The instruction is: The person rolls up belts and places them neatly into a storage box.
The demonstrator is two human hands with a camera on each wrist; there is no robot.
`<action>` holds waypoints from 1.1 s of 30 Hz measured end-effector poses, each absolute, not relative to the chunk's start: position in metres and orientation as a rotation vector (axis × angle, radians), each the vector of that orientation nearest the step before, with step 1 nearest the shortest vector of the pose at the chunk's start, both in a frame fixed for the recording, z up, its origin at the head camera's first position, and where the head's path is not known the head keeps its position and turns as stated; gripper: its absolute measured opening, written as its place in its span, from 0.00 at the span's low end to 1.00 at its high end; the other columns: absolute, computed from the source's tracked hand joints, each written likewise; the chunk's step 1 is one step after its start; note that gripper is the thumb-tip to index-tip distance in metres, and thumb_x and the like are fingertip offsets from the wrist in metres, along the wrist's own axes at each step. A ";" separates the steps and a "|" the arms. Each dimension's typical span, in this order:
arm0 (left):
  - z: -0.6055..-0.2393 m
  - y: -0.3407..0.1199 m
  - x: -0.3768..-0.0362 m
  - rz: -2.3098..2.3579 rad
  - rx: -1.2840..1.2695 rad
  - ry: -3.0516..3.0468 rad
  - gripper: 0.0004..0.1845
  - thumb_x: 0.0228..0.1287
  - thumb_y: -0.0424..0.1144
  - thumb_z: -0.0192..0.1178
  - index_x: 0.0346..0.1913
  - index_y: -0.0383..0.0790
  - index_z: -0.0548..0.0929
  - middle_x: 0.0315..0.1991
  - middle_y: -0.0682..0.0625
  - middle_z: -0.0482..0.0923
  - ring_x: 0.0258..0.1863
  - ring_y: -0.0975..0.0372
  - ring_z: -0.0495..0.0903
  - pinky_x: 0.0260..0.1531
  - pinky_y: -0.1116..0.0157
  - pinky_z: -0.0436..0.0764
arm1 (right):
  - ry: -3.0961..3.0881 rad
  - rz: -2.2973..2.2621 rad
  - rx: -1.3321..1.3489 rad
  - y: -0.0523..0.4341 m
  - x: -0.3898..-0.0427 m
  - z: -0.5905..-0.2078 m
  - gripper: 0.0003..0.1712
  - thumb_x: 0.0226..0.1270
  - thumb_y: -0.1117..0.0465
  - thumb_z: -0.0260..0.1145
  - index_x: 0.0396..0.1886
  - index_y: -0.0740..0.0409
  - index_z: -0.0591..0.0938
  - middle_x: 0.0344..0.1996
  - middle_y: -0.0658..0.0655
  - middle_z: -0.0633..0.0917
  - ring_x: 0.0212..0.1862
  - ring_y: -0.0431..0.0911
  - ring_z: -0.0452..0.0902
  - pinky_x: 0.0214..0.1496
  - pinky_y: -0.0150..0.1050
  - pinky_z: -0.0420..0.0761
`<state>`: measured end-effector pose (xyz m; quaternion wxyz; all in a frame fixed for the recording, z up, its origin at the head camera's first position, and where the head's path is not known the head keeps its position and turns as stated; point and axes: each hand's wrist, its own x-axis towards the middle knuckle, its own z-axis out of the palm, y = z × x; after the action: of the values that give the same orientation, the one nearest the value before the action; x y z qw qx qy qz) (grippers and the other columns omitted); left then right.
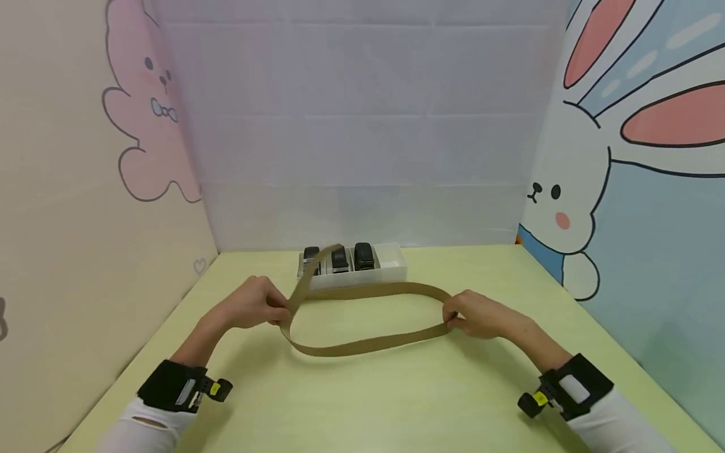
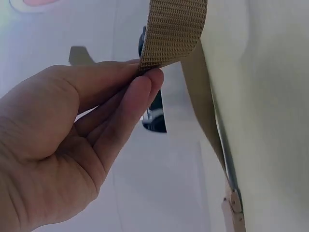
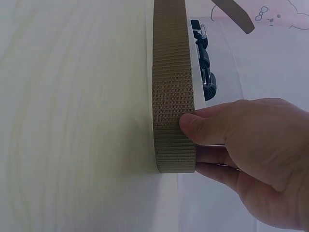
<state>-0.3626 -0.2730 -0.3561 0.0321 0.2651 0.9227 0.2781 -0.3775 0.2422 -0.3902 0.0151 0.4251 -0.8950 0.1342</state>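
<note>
Tan webbing strap (image 1: 368,318) lies in a wide loop at the table's (image 1: 396,402) centre. The left hand (image 1: 252,305) pinches its crossing at nine o'clock; the right hand (image 1: 481,314) pinches the fold at three. Keeping both pinches flat and even should prevent twisting. A white tray (image 1: 391,267) of black buckles (image 1: 364,256) sits at twelve, close behind the loop.

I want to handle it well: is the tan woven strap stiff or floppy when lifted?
Probably floppy: the strap sags into a loose loop between the left hand and the right hand. Its ribbed weave likely grips well. It seems light; fingertips alone pinch it.
</note>
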 end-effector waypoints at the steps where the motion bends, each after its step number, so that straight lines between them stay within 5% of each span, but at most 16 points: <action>1: -0.358 -0.264 -0.362 0.813 0.880 2.823 0.06 0.70 0.31 0.74 0.36 0.41 0.98 0.29 0.53 0.94 0.27 0.67 0.89 0.29 0.69 0.86 | -2.793 0.402 1.312 0.245 -0.377 -0.390 0.08 0.76 0.71 0.74 0.40 0.54 0.93 0.38 0.51 0.93 0.38 0.39 0.87 0.42 0.35 0.86; 9: -0.384 -0.186 -0.358 0.544 1.242 2.748 0.14 0.71 0.27 0.69 0.27 0.43 0.94 0.18 0.63 0.76 0.18 0.76 0.66 0.22 0.75 0.67 | -2.849 0.305 1.222 0.270 -0.376 -0.384 0.08 0.75 0.71 0.75 0.41 0.54 0.92 0.39 0.51 0.93 0.42 0.47 0.90 0.45 0.40 0.89; 14: -0.396 -0.152 -0.358 0.514 1.303 2.757 0.19 0.74 0.29 0.69 0.21 0.43 0.89 0.16 0.64 0.68 0.16 0.76 0.60 0.22 0.76 0.62 | -2.890 0.399 1.212 0.266 -0.369 -0.379 0.13 0.77 0.75 0.67 0.49 0.58 0.93 0.46 0.54 0.94 0.50 0.54 0.93 0.52 0.47 0.92; 18: -0.397 -0.133 -0.358 0.525 1.345 2.748 0.23 0.75 0.30 0.70 0.17 0.44 0.83 0.15 0.64 0.62 0.16 0.76 0.57 0.23 0.75 0.59 | -2.820 0.463 1.293 0.240 -0.364 -0.377 0.11 0.81 0.68 0.68 0.54 0.61 0.92 0.50 0.57 0.94 0.52 0.55 0.92 0.56 0.50 0.91; 22: -0.398 -0.123 -0.360 0.538 1.346 2.737 0.21 0.75 0.30 0.70 0.19 0.43 0.86 0.16 0.63 0.65 0.17 0.75 0.58 0.23 0.75 0.60 | -2.668 0.470 1.441 0.208 -0.376 -0.394 0.09 0.84 0.58 0.71 0.51 0.58 0.91 0.44 0.53 0.93 0.46 0.46 0.89 0.50 0.42 0.88; 28: -0.401 -0.119 -0.360 0.580 1.322 2.725 0.15 0.76 0.32 0.71 0.27 0.42 0.93 0.19 0.62 0.77 0.19 0.76 0.65 0.24 0.76 0.67 | -2.670 0.430 1.424 0.174 -0.368 -0.395 0.09 0.77 0.65 0.76 0.33 0.51 0.88 0.27 0.43 0.84 0.30 0.30 0.68 0.36 0.30 0.74; 33: -0.394 -0.150 -0.370 0.615 1.215 2.865 0.13 0.81 0.37 0.69 0.33 0.40 0.96 0.22 0.56 0.85 0.20 0.75 0.68 0.25 0.74 0.69 | -2.692 0.374 1.384 0.170 -0.366 -0.393 0.12 0.75 0.68 0.75 0.30 0.50 0.87 0.25 0.43 0.84 0.28 0.29 0.68 0.35 0.28 0.73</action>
<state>-0.3695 -0.1499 -0.3942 -0.0152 0.3831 0.9030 0.1938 -0.3657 0.1702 -0.3927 0.0459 0.4533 -0.8817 0.1225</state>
